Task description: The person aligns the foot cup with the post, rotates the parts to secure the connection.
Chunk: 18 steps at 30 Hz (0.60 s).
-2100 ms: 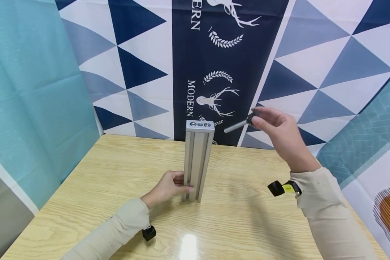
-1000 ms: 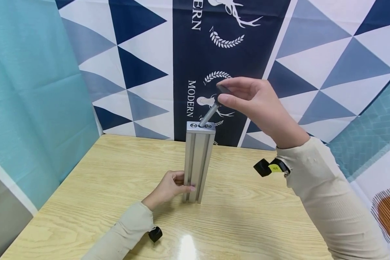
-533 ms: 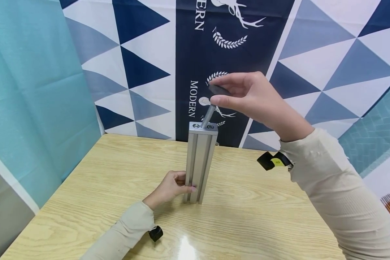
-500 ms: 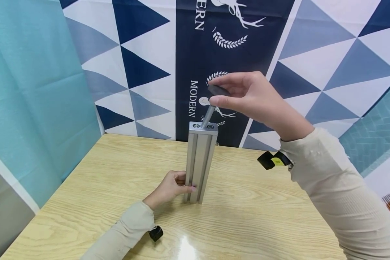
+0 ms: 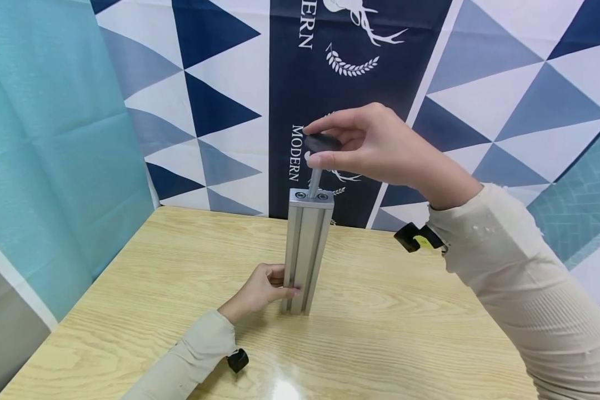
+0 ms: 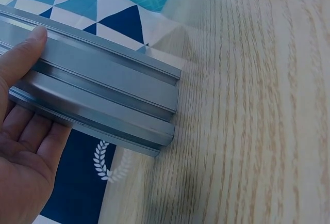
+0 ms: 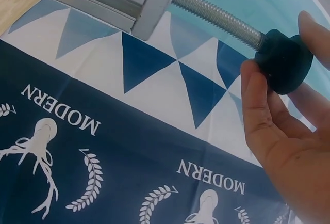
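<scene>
An aluminium extrusion profile (image 5: 307, 250) stands upright on the wooden table, capped by an end plate (image 5: 325, 203) with two bolts and a middle hole. My left hand (image 5: 260, 286) grips it near its foot, thumb across the front face; the left wrist view shows the profile's (image 6: 108, 74) grooves and its lower end at the tabletop. Above, my right hand (image 5: 385, 147) pinches the black round base of a levelling foot (image 5: 322, 143) between thumb and fingers. Its threaded rod (image 7: 219, 15) points down, the tip inside the plate's middle hole, most of the thread still showing.
The light wooden table (image 5: 405, 333) spreads around the profile. Behind it hangs a patterned cloth (image 5: 220, 100) with triangles and deer prints, and a teal cloth (image 5: 45, 139) hangs at the left. A black wrist camera (image 5: 237, 360) sits by the left cuff.
My right hand brought the levelling foot from the right, over to the end plate, and set its rod into the middle hole. The rod has since tipped more upright. My left hand stays put.
</scene>
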{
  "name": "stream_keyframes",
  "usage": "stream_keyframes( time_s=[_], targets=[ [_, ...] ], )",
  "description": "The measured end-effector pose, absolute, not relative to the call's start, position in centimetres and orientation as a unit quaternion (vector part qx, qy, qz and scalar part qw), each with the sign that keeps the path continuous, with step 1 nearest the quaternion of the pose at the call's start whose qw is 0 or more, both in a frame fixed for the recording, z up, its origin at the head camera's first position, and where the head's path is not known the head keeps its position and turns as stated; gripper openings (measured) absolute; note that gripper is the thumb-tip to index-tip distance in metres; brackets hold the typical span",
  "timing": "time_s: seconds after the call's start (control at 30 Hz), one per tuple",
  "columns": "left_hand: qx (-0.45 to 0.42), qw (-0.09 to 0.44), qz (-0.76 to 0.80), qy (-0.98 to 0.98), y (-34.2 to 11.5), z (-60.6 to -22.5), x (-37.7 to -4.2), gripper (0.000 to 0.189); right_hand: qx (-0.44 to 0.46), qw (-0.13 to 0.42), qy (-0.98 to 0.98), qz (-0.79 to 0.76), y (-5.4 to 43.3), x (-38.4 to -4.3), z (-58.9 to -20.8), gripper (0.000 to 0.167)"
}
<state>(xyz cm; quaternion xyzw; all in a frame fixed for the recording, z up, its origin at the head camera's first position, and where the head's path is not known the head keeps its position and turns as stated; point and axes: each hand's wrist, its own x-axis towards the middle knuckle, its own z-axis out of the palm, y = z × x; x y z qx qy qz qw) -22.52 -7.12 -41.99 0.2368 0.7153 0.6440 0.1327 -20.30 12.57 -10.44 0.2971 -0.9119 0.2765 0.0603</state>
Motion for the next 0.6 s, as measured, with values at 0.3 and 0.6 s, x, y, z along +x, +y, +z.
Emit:
stream_keyframes(
  time_s=[0.3,0.6],
  targets=[
    [0.245,0.131,0.646,0.711,-7.10,-42.08,-22.59,0.043,0.309,0.067,-0.917,0.242,11.95,-20.29,-10.37,0.045],
    [0.244,0.132,0.647,0.710,-7.16,-42.15,-22.58,0.042,0.306,0.062,-0.919,0.240,11.80,-20.18,-10.35,0.047]
  ],
)
